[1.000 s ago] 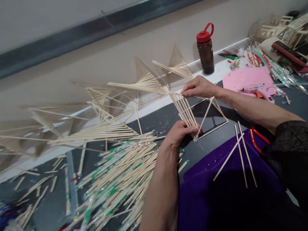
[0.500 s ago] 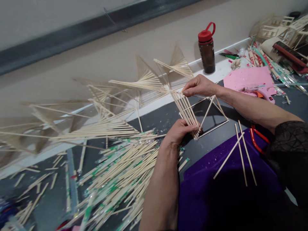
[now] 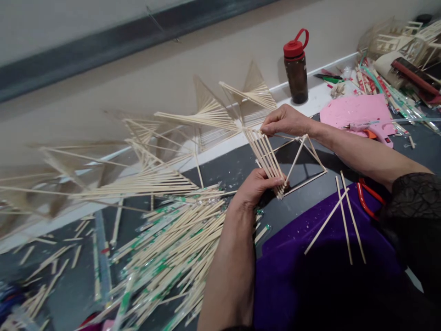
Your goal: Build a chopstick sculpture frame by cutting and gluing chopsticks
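Observation:
A framework of thin wooden sticks point(image 3: 264, 156) stands tilted between my two hands, its slats side by side in a row. My left hand point(image 3: 257, 186) is closed on the lower end of the slats, thumb across the front. At the upper end, my right hand point(image 3: 284, 120) pinches a stick end at the top corner. An open triangular part of the same framework point(image 3: 308, 181) reaches out to the right. Three loose sticks point(image 3: 343, 220) lie on purple cloth point(image 3: 285, 236) in front of me.
A heap of chopsticks, many in wrappers point(image 3: 179, 239), covers the table left of my arm. More stick structures point(image 3: 148, 181) line the wall. A bottle with a red lid point(image 3: 295, 69) stands behind. A pink glue gun point(image 3: 375, 133) lies by a pink sheet point(image 3: 358, 110).
Both hands keep the same hold on the stick framework. The whole view has shifted very slightly; nothing else has visibly moved.

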A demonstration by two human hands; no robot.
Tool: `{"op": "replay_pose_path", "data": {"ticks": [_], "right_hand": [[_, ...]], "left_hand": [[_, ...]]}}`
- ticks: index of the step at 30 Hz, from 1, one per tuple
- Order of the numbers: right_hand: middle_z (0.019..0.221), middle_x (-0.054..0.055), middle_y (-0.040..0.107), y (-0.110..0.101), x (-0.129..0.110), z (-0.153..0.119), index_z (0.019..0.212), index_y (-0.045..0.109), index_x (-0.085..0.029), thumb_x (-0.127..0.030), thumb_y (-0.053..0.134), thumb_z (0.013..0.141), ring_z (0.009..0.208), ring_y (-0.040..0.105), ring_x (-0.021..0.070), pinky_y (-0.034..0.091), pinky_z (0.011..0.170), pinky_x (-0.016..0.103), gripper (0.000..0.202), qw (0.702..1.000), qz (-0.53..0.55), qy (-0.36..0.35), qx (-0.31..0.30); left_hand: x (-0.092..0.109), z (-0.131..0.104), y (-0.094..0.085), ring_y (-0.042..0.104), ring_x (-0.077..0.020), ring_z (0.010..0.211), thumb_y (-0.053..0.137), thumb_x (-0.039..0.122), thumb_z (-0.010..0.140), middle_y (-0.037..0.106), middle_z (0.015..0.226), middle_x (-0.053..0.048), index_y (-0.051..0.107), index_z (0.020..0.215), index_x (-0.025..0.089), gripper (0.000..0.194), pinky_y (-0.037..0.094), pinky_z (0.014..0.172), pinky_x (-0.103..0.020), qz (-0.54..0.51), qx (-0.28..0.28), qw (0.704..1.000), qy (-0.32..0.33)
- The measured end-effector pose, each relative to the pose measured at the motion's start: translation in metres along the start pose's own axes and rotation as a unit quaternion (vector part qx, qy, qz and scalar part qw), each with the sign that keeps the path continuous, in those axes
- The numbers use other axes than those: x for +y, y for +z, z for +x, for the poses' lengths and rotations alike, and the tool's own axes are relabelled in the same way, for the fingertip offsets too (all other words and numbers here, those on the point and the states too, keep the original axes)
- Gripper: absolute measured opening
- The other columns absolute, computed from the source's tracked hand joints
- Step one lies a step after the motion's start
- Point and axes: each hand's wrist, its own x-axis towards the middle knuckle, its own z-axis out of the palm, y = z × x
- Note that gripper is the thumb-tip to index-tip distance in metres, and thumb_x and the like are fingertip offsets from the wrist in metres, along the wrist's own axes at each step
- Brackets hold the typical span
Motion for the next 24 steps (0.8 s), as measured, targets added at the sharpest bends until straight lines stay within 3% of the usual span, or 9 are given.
{"op": "replay_pose_path", "data": {"ticks": [10,16,24], "right_hand": [[0.057,-0.002,0.058,0.0008,0.0021,-0.0008,0.067,0.069,-0.009,-0.012,0.062,0.077,0.058,0.050,0.0072,0.042,0.062,0.023,0.013,1.000,-0.006,0.015,0.005],[0.061,0.000,0.059,0.0003,0.0033,-0.0045,0.068,0.069,-0.009,-0.022,0.058,0.086,0.062,0.051,0.0078,0.044,0.068,0.025,0.024,1.000,-0.011,-0.004,-0.001],[0.065,0.001,0.066,0.0005,0.0033,-0.0021,0.077,0.074,-0.009,-0.018,0.065,0.079,0.062,0.056,0.0085,0.047,0.067,0.025,0.013,1.000,-0.006,0.014,0.002]], "left_hand": [[-0.0045,0.0005,-0.0005,0.060,-0.0156,0.053,0.084,0.031,0.051,0.068,0.061,-0.006,0.069,0.068,0.010,0.030,0.048,0.054,-0.028,-0.015,0.004,1.000,0.004],[-0.0052,0.0017,-0.0030,0.060,-0.0157,0.053,0.084,0.032,0.051,0.068,0.062,-0.006,0.070,0.069,0.010,0.032,0.048,0.054,-0.028,-0.014,-0.003,1.000,-0.001],[-0.0074,0.0015,-0.0038,0.060,-0.0157,0.053,0.083,0.033,0.053,0.068,0.063,-0.006,0.070,0.069,0.010,0.031,0.048,0.053,-0.029,-0.014,-0.009,1.000,0.003]]}}
